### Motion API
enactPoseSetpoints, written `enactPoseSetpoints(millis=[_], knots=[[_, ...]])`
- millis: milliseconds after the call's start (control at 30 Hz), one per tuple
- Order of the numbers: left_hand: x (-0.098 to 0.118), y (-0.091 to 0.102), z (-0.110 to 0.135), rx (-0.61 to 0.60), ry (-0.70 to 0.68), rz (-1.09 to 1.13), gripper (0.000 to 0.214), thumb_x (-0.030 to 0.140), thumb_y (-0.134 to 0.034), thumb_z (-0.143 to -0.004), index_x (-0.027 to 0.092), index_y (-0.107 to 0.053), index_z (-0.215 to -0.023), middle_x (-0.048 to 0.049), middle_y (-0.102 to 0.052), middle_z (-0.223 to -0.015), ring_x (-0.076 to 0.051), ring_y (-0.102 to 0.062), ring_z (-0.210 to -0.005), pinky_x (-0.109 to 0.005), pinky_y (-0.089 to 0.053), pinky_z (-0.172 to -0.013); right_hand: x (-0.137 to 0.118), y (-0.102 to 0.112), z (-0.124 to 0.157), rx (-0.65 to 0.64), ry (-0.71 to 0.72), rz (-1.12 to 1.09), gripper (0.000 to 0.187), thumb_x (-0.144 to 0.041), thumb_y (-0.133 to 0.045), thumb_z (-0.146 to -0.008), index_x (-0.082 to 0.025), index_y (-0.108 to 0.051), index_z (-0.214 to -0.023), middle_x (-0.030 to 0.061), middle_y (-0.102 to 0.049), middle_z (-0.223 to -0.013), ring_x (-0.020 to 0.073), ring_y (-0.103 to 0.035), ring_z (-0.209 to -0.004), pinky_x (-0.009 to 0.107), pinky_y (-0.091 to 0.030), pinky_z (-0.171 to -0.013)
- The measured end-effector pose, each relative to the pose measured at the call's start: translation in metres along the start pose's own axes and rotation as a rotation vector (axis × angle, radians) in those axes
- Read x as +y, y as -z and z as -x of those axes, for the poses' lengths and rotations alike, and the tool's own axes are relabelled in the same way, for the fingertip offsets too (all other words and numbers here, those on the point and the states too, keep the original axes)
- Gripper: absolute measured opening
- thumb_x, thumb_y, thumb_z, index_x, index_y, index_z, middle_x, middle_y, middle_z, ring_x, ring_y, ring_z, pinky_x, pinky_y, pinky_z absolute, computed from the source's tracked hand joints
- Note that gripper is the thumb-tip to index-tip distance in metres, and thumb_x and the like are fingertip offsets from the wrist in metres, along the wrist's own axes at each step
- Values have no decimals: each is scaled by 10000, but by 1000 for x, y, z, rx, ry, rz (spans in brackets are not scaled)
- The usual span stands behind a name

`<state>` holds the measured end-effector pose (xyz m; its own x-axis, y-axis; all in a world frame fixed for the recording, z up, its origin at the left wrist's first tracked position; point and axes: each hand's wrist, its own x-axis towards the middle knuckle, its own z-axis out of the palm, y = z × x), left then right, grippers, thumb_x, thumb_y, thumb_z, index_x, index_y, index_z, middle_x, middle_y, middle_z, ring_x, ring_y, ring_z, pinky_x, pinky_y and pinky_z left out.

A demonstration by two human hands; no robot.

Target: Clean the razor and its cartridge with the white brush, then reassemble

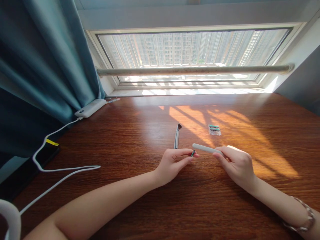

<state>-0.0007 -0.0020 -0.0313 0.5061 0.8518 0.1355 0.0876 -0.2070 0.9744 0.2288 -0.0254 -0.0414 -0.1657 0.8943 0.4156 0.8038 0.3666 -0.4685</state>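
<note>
My left hand (172, 163) rests on the wooden desk (140, 140) with thumb and fingers pinched on a small dark razor head (193, 153). My right hand (236, 163) is closed round a slim white razor handle (206, 149), whose free end points left toward the pinched piece, a short gap apart. A second, silver-grey razor handle (177, 137) lies on the desk just beyond my left hand. A clear pack of green cartridges (214, 130) sits farther back in the sunlight.
A white power bank (90, 108) lies at the back left by the teal curtain (42, 66), its white cable (62, 166) looping over the desk's left side. A dark phone (47, 151) lies at the left edge. A rail (192, 70) crosses the window.
</note>
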Motion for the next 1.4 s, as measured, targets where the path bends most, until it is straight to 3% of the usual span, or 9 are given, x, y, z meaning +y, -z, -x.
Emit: enactPoseSetpoints(millis=[200, 333, 500, 633, 767, 933, 1067, 1233, 1400], knots=[[6, 1, -4, -18, 85, 60, 234, 291, -536, -810, 131, -681, -902, -61, -685, -926, -184, -607, -871, -267, -442, -825, -1, 1, -1, -49, 44, -39, 300, -421, -456, -855, -193, -639, -785, 12, -560, -613, 137, -485, -584, 256, -310, -571], [4, 1, -6, -41, 138, 149, 240, 301, -552, -798, 119, -671, -898, -70, -694, -883, -181, -605, -846, -283, -432, -828, 0, 1, -1, -3, -26, 11, 316, -433, -456, -852, -196, -637, -748, 5, -533, -571, 134, -464, -551, 257, -296, -554], [-2, 0, -7, -74, 143, 248, 245, 307, -533, -813, 113, -670, -871, -78, -693, -847, -168, -594, -804, -285, -413, -816, 0, 0, -1, -41, 66, -7, 287, -423, -478, -844, -197, -638, -768, 7, -543, -600, 138, -471, -577, 258, -299, -571], [-4, -1, -8, -62, 146, 320, 243, 304, -535, -815, 105, -648, -899, -74, -690, -781, -155, -584, -772, -282, -398, -805, -1, 1, 0, 15, 24, 24, 293, -425, -481, -842, -196, -644, -760, -1, -512, -558, 135, -453, -555, 259, -288, -555], [-5, -2, -8, -73, 141, 335, 260, 316, -525, -819, 95, -662, -813, -83, -680, -785, -158, -581, -768, -286, -394, -809, -1, 1, 0, 0, 82, -12, 285, -419, -493, -836, -190, -648, -765, 1, -514, -559, 132, -449, -552, 256, -295, -556], [-8, -3, -8, -68, 168, 413, 225, 297, -546, -807, 102, -638, -872, -70, -670, -735, -167, -595, -757, -327, -411, -832, 0, -1, 0, 28, 31, 27, 294, -422, -493, -835, -194, -646, -730, -5, -491, -533, 127, -434, -530, 255, -284, -535], [-7, -3, -8, -64, 190, 432, 217, 293, -586, -774, 94, -639, -842, -63, -661, -688, -159, -605, -688, -321, -446, -782, 0, -1, 0, -14, 98, 17, 297, -419, -485, -840, -188, -651, -756, 0, -506, -545, 128, -450, -540, 253, -297, -547], [-5, -3, -7, 41, 237, 377, 210, 267, -641, -723, 90, -631, -836, -50, -664, -639, -146, -620, -629, -282, -471, -705, 2, 0, 0, 24, 34, 24, 279, -411, -498, -835, -190, -649, -757, -3, -503, -541, 126, -442, -529, 252, -291, -541], [-4, -5, -5, 124, 176, 351, 199, 232, -647, -707, 100, -609, -851, -26, -641, -623, -140, -613, -579, -262, -496, -594, 0, -2, 0, -17, 127, 29, 280, -401, -498, -838, -176, -650, -771, 6, -509, -548, 132, -453, -546, 253, -301, -553]])
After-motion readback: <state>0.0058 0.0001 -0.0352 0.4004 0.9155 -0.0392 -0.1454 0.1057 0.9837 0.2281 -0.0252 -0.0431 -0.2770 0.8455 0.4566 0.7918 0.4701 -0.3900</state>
